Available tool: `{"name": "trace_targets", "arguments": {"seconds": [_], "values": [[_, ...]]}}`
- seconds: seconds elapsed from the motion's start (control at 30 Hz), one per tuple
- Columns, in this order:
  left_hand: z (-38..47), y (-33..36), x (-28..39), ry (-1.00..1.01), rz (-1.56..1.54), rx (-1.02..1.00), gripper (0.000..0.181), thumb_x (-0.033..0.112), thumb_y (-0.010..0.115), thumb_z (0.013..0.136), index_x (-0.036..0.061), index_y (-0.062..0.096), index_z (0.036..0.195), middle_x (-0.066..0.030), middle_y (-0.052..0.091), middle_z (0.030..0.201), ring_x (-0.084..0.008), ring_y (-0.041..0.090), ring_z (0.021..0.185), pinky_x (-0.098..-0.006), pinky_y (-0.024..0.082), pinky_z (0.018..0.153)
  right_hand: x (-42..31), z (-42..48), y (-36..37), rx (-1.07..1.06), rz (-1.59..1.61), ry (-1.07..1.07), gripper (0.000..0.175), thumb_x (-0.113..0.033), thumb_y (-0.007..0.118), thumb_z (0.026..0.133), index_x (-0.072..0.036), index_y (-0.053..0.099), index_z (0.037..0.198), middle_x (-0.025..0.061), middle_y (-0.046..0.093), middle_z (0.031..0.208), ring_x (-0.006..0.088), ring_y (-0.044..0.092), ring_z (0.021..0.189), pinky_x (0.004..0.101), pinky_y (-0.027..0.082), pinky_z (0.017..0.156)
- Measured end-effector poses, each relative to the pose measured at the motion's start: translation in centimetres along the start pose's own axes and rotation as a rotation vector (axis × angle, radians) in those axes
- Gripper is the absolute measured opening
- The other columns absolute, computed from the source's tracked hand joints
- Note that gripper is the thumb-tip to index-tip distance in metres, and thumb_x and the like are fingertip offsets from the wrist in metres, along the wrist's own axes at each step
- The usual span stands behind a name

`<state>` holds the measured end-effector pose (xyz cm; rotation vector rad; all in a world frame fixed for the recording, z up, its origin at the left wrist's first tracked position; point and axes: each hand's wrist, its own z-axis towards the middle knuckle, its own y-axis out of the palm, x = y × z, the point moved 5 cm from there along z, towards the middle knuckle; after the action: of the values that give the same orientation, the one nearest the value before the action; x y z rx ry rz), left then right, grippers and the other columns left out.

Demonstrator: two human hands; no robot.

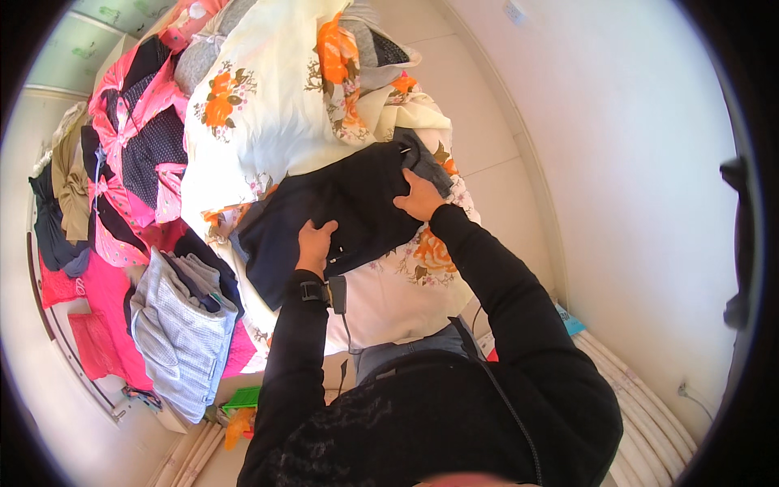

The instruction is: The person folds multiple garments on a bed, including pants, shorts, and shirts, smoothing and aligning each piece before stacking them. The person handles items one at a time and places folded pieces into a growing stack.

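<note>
A black folded garment [341, 195], its fabric looking like trousers or a jacket, lies on the floral cloth in front of me. My left hand [313, 246] is at its near edge, thumb and forefinger on top and the other fingers hidden. Small white marks or tags show on the fabric beside that thumb. At the garment's right end, my right hand [420, 198] grips the cloth, its thumb pointing left. A dark grey garment [429, 164] sticks out from under the black one, next to my right hand.
A cream cloth with orange flowers [243, 146] covers a large heap beyond the garment. Pink tied bundles [122, 134] stand at the left. Nearer me lies a light grey waffle-knit garment [176, 335]. A white wall [627, 152] bounds the right side. A green plastic basket [242, 397] sits low down.
</note>
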<state>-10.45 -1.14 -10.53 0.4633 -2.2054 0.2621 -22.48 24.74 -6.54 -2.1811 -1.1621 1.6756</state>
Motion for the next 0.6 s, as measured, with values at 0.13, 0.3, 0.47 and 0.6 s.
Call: {"name": "trace_targets", "arguments": {"seconds": [0.13,0.3,0.47,0.6], "values": [[-0.5,5.1,1.8,-0.04,-0.218,-0.201,0.033,0.011,0.069,0.088,-0.001,0.059,0.117,-0.0105,0.067,0.111,-0.0219,0.066,0.099,-0.0334,0.054,0.081,-2.9,-1.4,0.5,-0.056,0.104,-0.235,0.07,-0.019,0.068,0.075,0.003,0.048,0.139,0.0298,0.059,0.127,0.0404,0.059,0.12,0.0387,0.046,0.103],[-2.5,7.5,2.8,-0.057,-0.197,-0.071,0.043,0.019,0.073,0.089,0.0048,0.055,0.125,-0.0095,0.064,0.113,-0.0212,0.06,0.107,-0.0352,0.053,0.082,-4.9,-3.1,2.2,-0.336,0.32,-0.414,0.071,-0.011,0.065,0.074,0.0,0.047,0.142,0.0203,0.046,0.149,0.032,0.044,0.139,0.0344,0.036,0.113],[-0.9,5.6,1.4,-0.138,-0.211,0.057,0.044,0.015,0.074,0.085,-0.0001,0.057,0.123,-0.0125,0.066,0.109,-0.0251,0.066,0.096,-0.0379,0.055,0.083,-5.3,-3.9,5.2,-0.43,0.452,-0.317,0.047,-0.009,0.062,0.073,0.001,0.066,0.119,0.0158,0.065,0.129,0.027,0.066,0.105,0.033,0.052,0.088],[0.3,1.8,0.1,-0.181,0.007,0.152,0.041,0.009,0.072,0.078,0.0,0.06,0.116,-0.0122,0.068,0.104,-0.0257,0.068,0.089,-0.0392,0.056,0.079,-0.3,-2.0,-1.0,0.499,0.123,-0.148,0.031,-0.012,0.066,0.071,-0.001,0.069,0.099,0.0172,0.068,0.107,0.0342,0.063,0.103,0.0414,0.05,0.094]]}}
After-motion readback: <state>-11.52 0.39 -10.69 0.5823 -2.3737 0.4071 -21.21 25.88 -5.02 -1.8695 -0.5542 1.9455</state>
